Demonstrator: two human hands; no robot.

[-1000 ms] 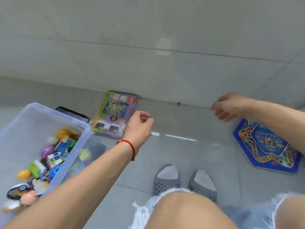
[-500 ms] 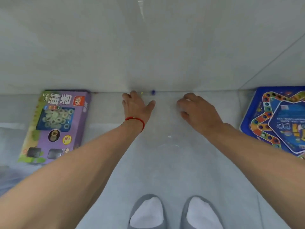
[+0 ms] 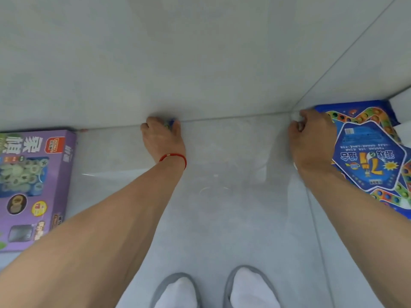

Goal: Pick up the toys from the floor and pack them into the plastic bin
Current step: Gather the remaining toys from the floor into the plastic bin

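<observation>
Now, at far right, the blue hexagonal game board lies flat on the floor, touching the right hand, which curls at its far left corner; whether it pinches the edge I cannot tell. The purple game box is left, apart. By the wall, the left hand closes over small marbles.

Toy box lies left on the floor, game board right, both hands between them at the wall
</observation>
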